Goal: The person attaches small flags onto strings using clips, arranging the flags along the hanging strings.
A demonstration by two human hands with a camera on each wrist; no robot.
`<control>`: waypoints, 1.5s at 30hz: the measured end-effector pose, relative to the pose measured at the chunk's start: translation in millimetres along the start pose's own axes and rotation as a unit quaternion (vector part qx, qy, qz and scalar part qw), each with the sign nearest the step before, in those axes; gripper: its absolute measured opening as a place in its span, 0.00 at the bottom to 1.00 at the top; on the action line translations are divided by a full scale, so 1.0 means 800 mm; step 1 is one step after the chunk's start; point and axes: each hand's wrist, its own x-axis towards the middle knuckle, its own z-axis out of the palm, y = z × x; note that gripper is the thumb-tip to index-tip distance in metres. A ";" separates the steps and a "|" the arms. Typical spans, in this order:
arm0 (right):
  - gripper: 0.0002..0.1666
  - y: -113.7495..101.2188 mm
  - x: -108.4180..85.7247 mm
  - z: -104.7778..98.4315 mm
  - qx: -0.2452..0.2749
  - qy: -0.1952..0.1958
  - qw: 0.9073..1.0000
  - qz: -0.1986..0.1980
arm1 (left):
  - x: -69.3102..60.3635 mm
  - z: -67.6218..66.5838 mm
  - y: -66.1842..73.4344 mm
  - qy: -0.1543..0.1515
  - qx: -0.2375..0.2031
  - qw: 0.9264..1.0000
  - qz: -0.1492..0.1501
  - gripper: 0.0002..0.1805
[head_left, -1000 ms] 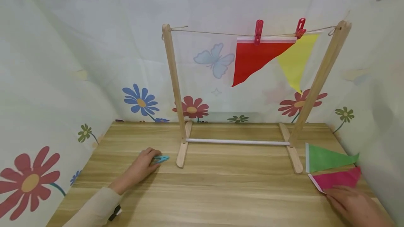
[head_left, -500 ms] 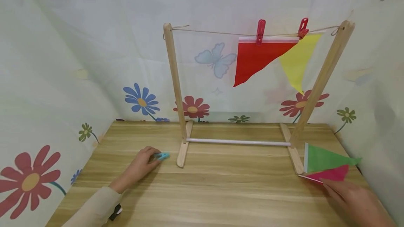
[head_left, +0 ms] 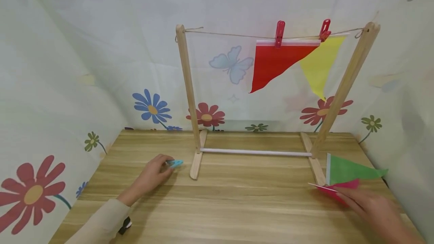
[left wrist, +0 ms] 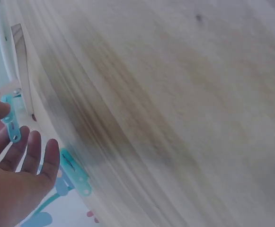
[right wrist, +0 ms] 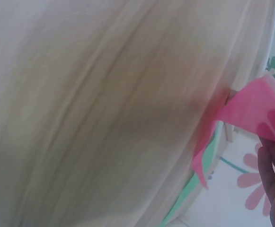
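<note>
My left hand (head_left: 152, 174) pinches a light-blue clothespin (head_left: 175, 163) just above the table, left of the wooden stand. In the left wrist view a second blue clothespin (left wrist: 75, 172) lies on the table beside the fingers; the head view hides it behind the hand. At the right, my right hand (head_left: 369, 206) grips a pink triangular flag (head_left: 339, 189) by its white-edged side, lifted off the table. A green flag (head_left: 352, 169) lies flat just behind it. On the string hang a red flag (head_left: 279, 61) and a yellow flag (head_left: 322, 63), each under a red clothespin (head_left: 279, 34).
The wooden stand (head_left: 346, 86) has two posts joined by a thin string (head_left: 230, 34) above and a white rod (head_left: 254, 151) below. A small black object (head_left: 124, 226) lies near my left sleeve. Flower-printed cloth (head_left: 101, 48) surrounds the table (head_left: 237, 206).
My right hand has picked up the pink flag from the table and moved it left, tilting its white edge upward. My left hand has raised the clothespin slightly.
</note>
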 end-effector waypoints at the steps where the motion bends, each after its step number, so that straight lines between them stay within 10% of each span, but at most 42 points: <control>1: 0.18 0.000 0.002 0.002 -0.003 0.021 0.999 -0.023 | 0.002 0.000 0.001 0.001 0.000 1.000 0.000 0.14; 7: 0.32 -0.008 0.010 0.011 0.016 0.069 0.994 -0.088 | 0.008 -0.001 0.007 0.008 -0.005 1.000 0.003 0.17; 9: 0.22 -0.012 0.012 0.012 0.020 0.058 0.995 -0.080 | 0.008 0.000 0.007 0.009 -0.009 1.000 0.001 0.17; 19: 0.10 -0.027 0.017 0.011 0.023 -0.137 0.990 0.032 | 0.004 0.004 0.011 0.007 -0.031 0.999 0.017 0.17; 25: 0.10 -0.029 0.018 0.008 0.034 -0.125 0.990 0.058 | 0.002 0.007 0.011 -0.009 -0.020 0.998 0.056 0.22; 37: 0.09 -0.031 0.024 0.017 0.033 -0.165 0.985 0.040 | 0.002 0.008 0.012 -0.017 -0.044 0.998 0.035 0.18; 45: 0.13 -0.033 0.028 0.023 0.053 -0.078 0.995 -0.002 | 0.005 0.009 0.011 -0.017 -0.037 0.999 0.031 0.18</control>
